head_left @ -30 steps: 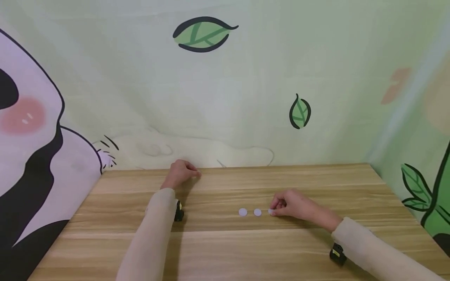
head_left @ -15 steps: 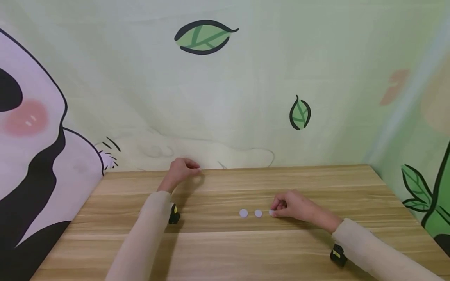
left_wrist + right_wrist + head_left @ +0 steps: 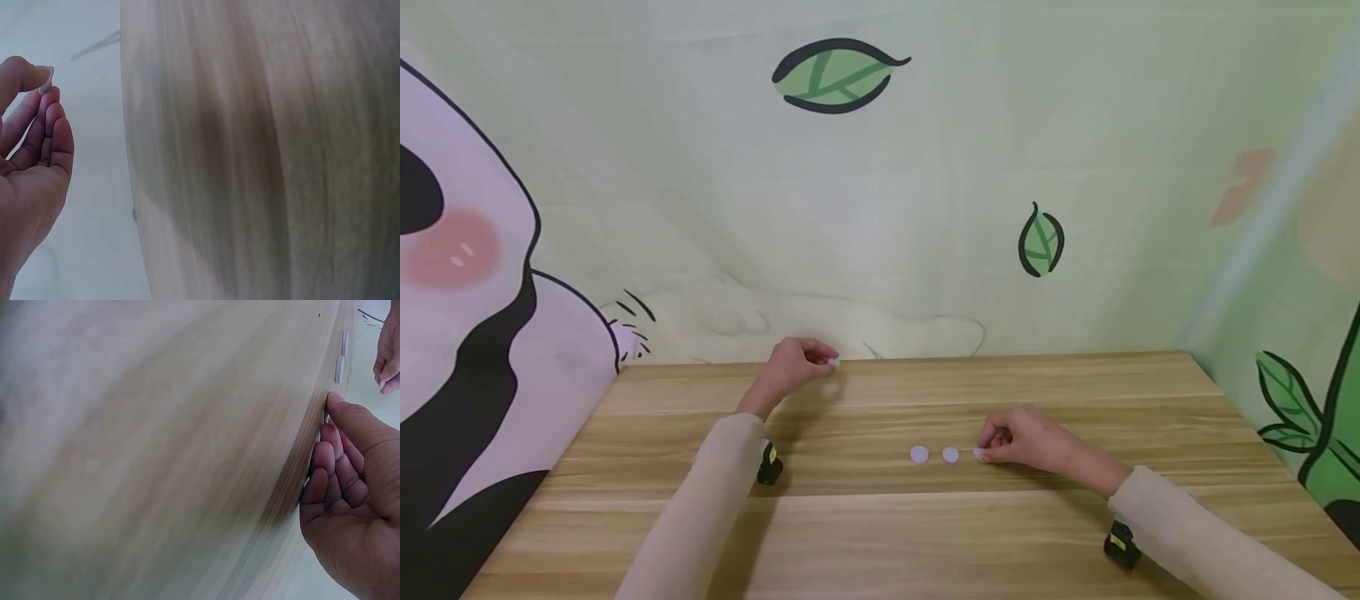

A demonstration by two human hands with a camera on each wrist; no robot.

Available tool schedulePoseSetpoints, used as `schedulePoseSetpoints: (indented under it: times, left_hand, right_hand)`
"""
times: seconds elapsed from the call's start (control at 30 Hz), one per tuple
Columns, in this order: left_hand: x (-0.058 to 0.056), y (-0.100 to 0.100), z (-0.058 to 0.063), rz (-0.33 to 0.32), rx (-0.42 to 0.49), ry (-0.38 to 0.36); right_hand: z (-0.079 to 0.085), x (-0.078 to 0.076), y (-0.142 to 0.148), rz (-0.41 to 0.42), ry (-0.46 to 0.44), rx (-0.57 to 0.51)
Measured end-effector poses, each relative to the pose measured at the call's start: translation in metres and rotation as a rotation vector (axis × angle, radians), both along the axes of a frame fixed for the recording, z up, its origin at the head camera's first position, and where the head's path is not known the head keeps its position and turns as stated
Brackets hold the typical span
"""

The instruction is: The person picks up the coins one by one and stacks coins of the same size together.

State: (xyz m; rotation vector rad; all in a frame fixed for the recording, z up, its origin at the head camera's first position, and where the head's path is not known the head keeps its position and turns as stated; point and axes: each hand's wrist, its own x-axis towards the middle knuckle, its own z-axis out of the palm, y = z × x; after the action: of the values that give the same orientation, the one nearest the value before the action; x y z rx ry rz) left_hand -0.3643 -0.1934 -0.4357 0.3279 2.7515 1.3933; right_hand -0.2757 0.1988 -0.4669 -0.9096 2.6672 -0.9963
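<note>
Near the table's back edge, my left hand (image 3: 792, 367) pinches a small white disc (image 3: 834, 362) between thumb and fingertips. In the left wrist view, a thin edge of that disc (image 3: 45, 86) shows at the thumb tip. Farther right and closer to me, my right hand (image 3: 1026, 437) pinches another white disc (image 3: 978, 453) down at the table surface, its right part hidden by the fingers. Two more white discs, a left one (image 3: 919, 455) and a middle one (image 3: 951, 456), lie flat in a row with it, slightly apart.
The wood-grain table (image 3: 880, 542) ends at a pale green printed cloth (image 3: 925, 208) with leaves and a panda. A black wrist camera (image 3: 770, 465) sits at the left cuff, and a similar camera (image 3: 1122, 546) at the right.
The left hand has risen slightly off the back of the table, then shifted a little right, and the disc in its fingertips has come into sight. The right hand stays put.
</note>
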Motion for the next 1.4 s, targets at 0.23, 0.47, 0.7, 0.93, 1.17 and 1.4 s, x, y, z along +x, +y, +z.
schedulePoseSetpoints:
  times: [0.23,0.47,0.7,0.93,1.17,1.4]
  left_hand:
    - [0.000,0.004,-0.002,-0.002,0.016,0.005]
    - [0.001,0.013,-0.001,-0.039,0.024,0.038]
    - [0.002,0.024,-0.001,-0.074,0.038,0.048]
    - [0.005,0.034,0.001,-0.106,0.057,0.057]
    - [0.009,0.039,0.001,-0.130,0.070,0.049]
    - [0.011,0.041,0.003,-0.129,0.066,0.043]
  right_hand:
    - [-0.002,-0.001,0.000,-0.005,0.008,0.014]
    - [0.000,0.000,0.000,0.000,0.005,-0.005]
    - [0.000,0.000,0.000,-0.013,-0.004,0.011]
    - [0.000,0.001,0.000,-0.023,-0.019,0.012]
    - [0.000,0.001,0.000,-0.017,-0.018,0.009]
    - [0.001,0.001,0.001,-0.016,-0.009,0.010]
